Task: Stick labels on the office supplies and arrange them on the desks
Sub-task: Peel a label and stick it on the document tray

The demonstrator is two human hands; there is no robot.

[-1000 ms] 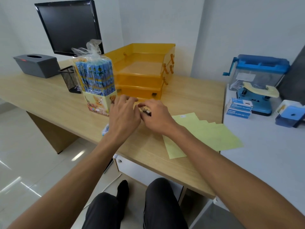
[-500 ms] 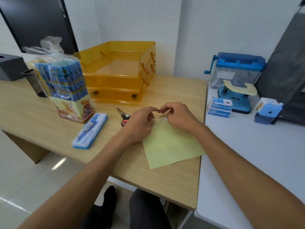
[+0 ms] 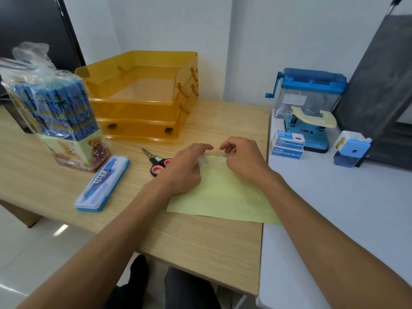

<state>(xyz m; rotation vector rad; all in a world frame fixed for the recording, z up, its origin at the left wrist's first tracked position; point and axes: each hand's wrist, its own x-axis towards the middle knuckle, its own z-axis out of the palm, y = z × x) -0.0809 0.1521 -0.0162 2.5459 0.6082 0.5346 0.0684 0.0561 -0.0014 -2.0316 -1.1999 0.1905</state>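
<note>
A pale green label sheet [image 3: 223,192] lies on the wooden desk [image 3: 200,239] by its right edge. Both hands are at the sheet's far edge. My left hand [image 3: 185,168] has its fingers curled and pinches a small white label [image 3: 203,160] at the thumb. My right hand [image 3: 244,156] is curled over the sheet's top edge and seems to pinch it. Another white label [image 3: 223,159] sits on the sheet between the hands. Black scissors with pink handles [image 3: 159,165] lie just left of my left hand.
A blue pencil case [image 3: 102,181], a wrapped bundle of blue pencils [image 3: 55,108] and stacked orange trays [image 3: 138,97] stand to the left and behind. On the white desk [image 3: 345,219] are binder clip boxes [image 3: 287,146], a blue punch [image 3: 312,128], a blue-lidded container [image 3: 310,92] and a sharpener [image 3: 351,148].
Both hands left the scissors beside the pencil bundle and moved right to the label sheet's top edge. They have since drawn slightly apart, a white label now at my left thumb.
</note>
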